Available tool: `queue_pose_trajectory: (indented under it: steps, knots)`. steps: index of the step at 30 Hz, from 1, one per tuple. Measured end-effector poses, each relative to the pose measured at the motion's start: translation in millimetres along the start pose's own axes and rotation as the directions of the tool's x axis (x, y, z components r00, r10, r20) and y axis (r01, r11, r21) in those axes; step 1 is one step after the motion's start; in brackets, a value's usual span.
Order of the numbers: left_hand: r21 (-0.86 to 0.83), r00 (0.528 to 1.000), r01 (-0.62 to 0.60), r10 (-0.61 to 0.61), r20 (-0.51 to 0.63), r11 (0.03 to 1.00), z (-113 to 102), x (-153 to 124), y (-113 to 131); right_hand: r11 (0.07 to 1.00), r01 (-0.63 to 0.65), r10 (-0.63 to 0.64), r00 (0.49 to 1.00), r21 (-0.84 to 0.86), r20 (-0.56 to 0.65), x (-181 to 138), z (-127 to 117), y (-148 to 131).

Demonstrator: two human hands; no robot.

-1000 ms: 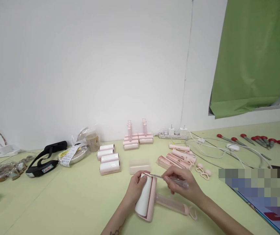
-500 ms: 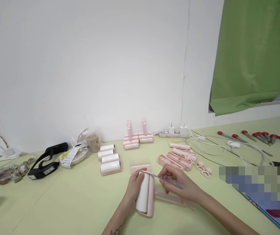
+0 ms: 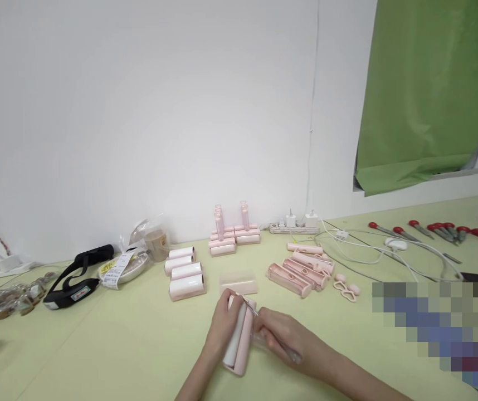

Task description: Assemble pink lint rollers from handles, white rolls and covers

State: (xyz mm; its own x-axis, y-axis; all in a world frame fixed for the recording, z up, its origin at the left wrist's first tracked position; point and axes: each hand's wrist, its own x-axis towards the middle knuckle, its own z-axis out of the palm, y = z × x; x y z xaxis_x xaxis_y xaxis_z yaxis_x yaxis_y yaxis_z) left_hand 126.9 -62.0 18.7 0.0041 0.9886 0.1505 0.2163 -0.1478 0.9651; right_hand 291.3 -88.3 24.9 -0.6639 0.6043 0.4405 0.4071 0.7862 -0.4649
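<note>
My left hand (image 3: 221,329) is closed around a pink lint roller with a white paper roll (image 3: 239,336), held low over the pale green table (image 3: 130,345). My right hand (image 3: 286,334) pinches a thin clear-handled screwdriver (image 3: 273,338); its metal tip points up-left at the roller's top end. The roller's clear pink handle is mostly hidden under my right hand.
Behind lie white refill rolls (image 3: 185,272), a clear cover (image 3: 239,283), stacked pink parts (image 3: 233,238), pink handles (image 3: 301,268) and small loops (image 3: 346,290). A power strip (image 3: 293,228), white cables, red-handled tools (image 3: 435,231), a black headband device (image 3: 78,275) and bagged items stand further out.
Both hands and the roller have drawn closer to me and lower. My right hand has slid over the handle, and the screwdriver now slants more steeply toward the roller's end.
</note>
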Motion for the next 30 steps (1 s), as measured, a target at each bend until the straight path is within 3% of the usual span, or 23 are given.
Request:
queue_pose_trajectory:
  steps: [7, 16, 20, 23, 26, 30]
  knots:
    - [-0.05, 0.998, 0.052, -0.054, -0.042, 0.997, 0, 3, -1, 0.905, 0.077, -0.107, 0.993, -0.419, -0.05, -2, 32, 18]
    - [0.003, 0.991, 0.052, -0.051, -0.122, 0.999, 4, 7, 5, 0.854, 0.017, -0.071, 0.994, -0.52, -0.085, -1, 38, 15]
    - [-0.187, 0.945, 0.21, -0.248, -0.214, 0.96, -6, 10, 12, 0.91, -0.125, 0.094, 0.991, -0.394, -0.096, 2, 30, 9]
    - [-0.314, 0.924, 0.291, -0.35, -0.152, 0.904, -12, 12, 11, 0.937, -0.194, 0.179, 0.981, -0.291, -0.079, 5, 15, 9]
    - [-0.329, 0.905, 0.391, -0.425, -0.034, 0.859, -15, 12, 5, 0.954, -0.246, 0.231, 0.968, -0.171, -0.102, 6, -3, 8]
    - [-0.338, 0.913, 0.397, -0.404, 0.053, 0.853, -18, 10, 0, 0.912, -0.258, 0.298, 0.951, 0.32, -0.083, 7, -13, 4]
